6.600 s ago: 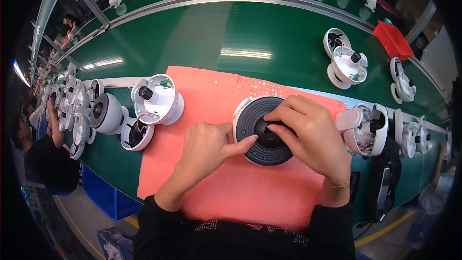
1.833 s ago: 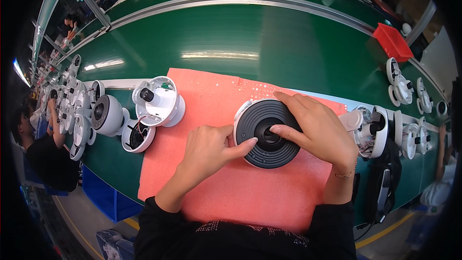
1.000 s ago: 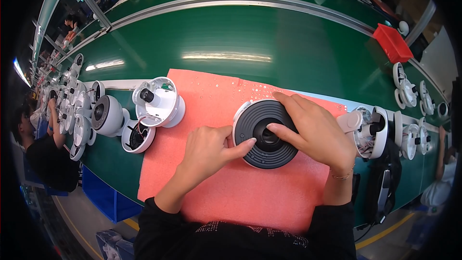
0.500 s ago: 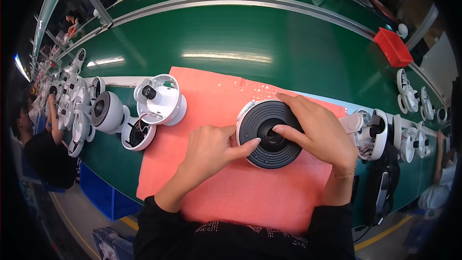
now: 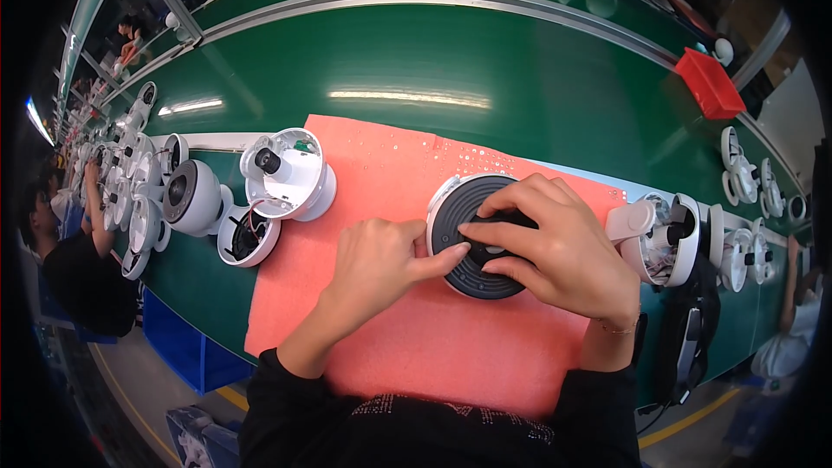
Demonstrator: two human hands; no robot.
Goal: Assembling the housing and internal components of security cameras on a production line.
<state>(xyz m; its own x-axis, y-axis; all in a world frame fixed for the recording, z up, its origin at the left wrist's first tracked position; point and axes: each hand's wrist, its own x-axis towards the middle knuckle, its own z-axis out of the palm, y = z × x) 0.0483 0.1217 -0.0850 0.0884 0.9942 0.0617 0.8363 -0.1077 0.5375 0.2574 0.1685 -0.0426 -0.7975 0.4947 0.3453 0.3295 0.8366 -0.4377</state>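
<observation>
A round white camera housing (image 5: pixel 439 199) with a ridged black face (image 5: pixel 459 264) lies face up on a salmon-coloured mat (image 5: pixel 373 373). My left hand (image 5: pixel 374 264) grips its left rim, fingers curled at the side and thumb laid on the black face. Over the right part of the face, my right hand (image 5: pixel 563 247) is bent, with fingertips and thumb drawn in around the centre. The fingers mostly cover the lens in the middle, and what they pinch, if anything, cannot be made out. Small clear dots, seemingly screws, lie scattered on the mat's far edge (image 5: pixel 472 156).
An open white camera housing (image 5: pixel 314 191) and a closed ball-shaped camera (image 5: pixel 204 199) stand left. More open housings (image 5: pixel 685 243) and a black-handled tool (image 5: pixel 691 342) are at right. A red bin (image 5: pixel 709 85) sits far right. Another person (image 5: pixel 65 269) works at far left.
My right hand has shifted from the housing's upper right rim onto the black face, with its fingers now bent over the centre. My left hand keeps its hold.
</observation>
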